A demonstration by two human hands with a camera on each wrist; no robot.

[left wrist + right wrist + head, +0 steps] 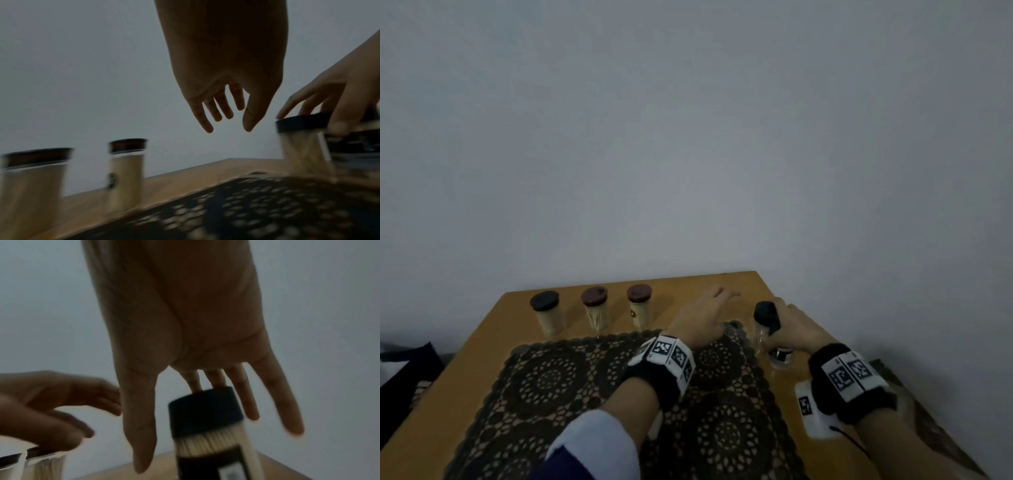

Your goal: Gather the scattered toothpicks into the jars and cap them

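Three capped jars of toothpicks (544, 315) (595, 310) (639, 306) stand in a row at the back of the wooden table (482, 346). A fourth jar with a black cap (766, 315) (302, 124) (205, 412) stands near the back right corner. My right hand (784, 318) (169, 430) reaches over it with straight fingers (287, 110) lying on the cap, and the thumb stands a little apart. My left hand (722, 305) (228, 128) hovers between the row and this jar, fingers relaxed and holding nothing. No loose toothpicks show.
A dark lace mat (585, 394) covers the middle and front of the table. A small black-and-white object (780, 356) sits under my right palm; what it is I cannot tell. A dark bag (407, 363) lies off the left edge. A plain wall (688, 137) rises right behind.
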